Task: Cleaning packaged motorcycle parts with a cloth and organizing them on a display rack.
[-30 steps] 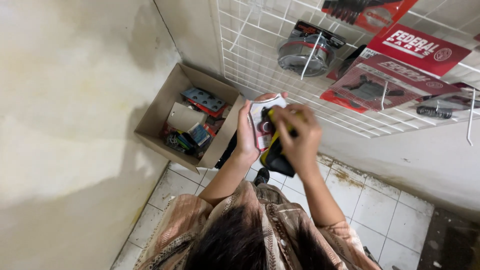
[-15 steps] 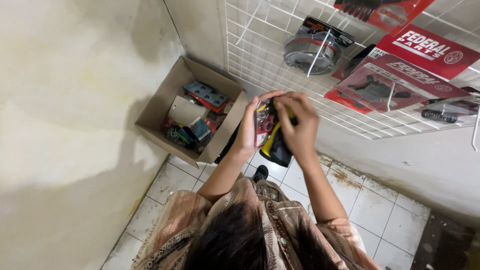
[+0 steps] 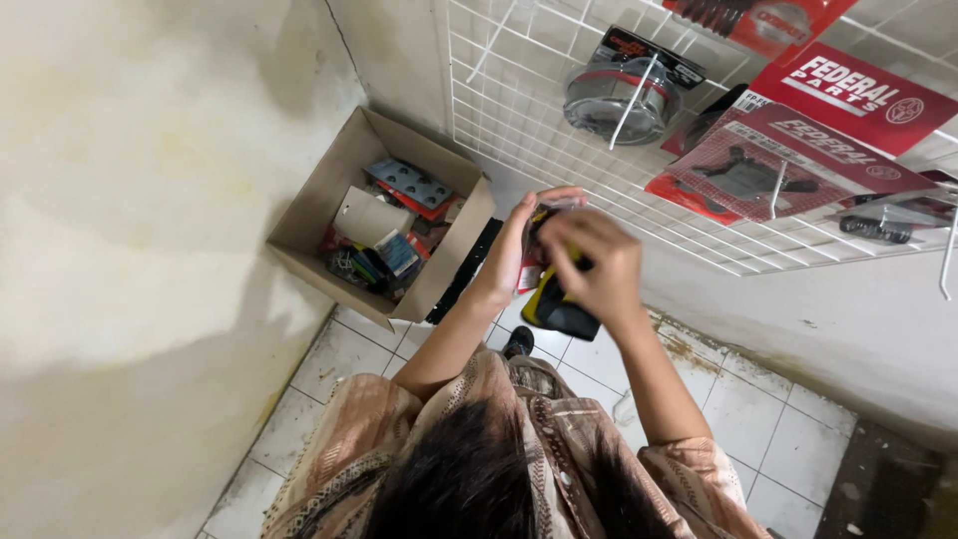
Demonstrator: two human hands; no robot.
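Yellow-black tool (image 3: 559, 307) gripped in curled right hand (image 3: 591, 268); left hand (image 3: 517, 245) fingers closed on red-white packet (image 3: 534, 262).

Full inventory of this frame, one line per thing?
Yellow-and-black tool: 1, held in right hand, centre.
Red-and-white packet: 1, against left hand.
Cardboard box: 1, brown, open, on floor by wall, full of packaged parts.
Wire grid rack: 1, white, on wall, upper right.
Round packaged part: 1, grey-silver, on a rack hook.
Red carded packs: several, hanging on rack, right.
Floor tiles: white, stained, below.
Patterned shirt: 1, brown-beige, bottom.
Left hand: on packet.
Right hand: gripping tool.
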